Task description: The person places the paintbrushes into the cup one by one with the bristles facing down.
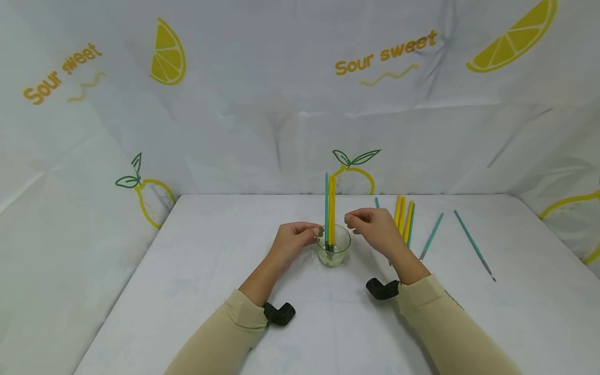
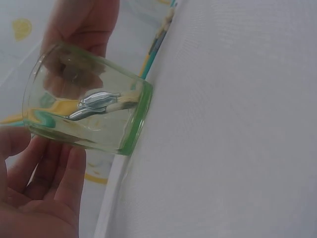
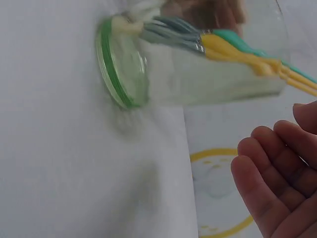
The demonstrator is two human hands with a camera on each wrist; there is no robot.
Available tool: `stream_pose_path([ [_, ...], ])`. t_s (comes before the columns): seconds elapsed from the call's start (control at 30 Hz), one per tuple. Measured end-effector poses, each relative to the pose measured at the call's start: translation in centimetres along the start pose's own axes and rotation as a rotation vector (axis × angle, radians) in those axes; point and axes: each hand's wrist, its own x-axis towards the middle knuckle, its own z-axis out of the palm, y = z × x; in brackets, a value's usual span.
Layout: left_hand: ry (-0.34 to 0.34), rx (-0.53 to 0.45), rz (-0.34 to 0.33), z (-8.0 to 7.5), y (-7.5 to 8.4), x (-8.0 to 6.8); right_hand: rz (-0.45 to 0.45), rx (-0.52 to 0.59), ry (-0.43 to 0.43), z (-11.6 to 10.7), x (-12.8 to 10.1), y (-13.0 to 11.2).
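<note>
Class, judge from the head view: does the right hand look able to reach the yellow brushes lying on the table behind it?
Probably yes. The right hand hovers by the glass holding nothing, and the loose yellow brushes lie just behind it on the table, with nothing between.

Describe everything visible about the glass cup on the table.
The small clear glass cup with a green-tinted base stands upright on the white table, near its middle. It holds three thin paintbrushes, bristles down: two yellow-handled, one teal. The left hand touches its rim with its fingertips; the right hand hovers beside it, apart.
</note>
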Motion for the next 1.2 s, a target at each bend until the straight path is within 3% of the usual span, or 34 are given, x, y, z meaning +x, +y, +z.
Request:
stream_pose_path([
  [0.2, 0.007, -0.009, 0.002, -0.2, -0.1, -0.1, 0.020, -0.113, 0.044, -4.2, 0.2, 1.6],
  [0.43, 0.016, -0.025, 0.002, -0.3, -0.1, -0.2, 0.154, -0.336, 0.103, -10.3, -0.4, 4.6],
  [0.67, 0.017, -0.017, -0.009, -0.2, 0.0, -0.3, 0.267, -0.436, 0.116, -15.6, -1.9, 8.8],
  [0.9, 0.016, -0.015, -0.008, -0.2, 0.0, -0.3, 0.353, -0.464, 0.067, -18.2, -3.5, 11.6],
  [1.2, 0.015, -0.026, -0.020, -0.1, 0.0, -0.4, 0.453, -0.449, 0.064, -18.8, -4.0, 13.6],
])
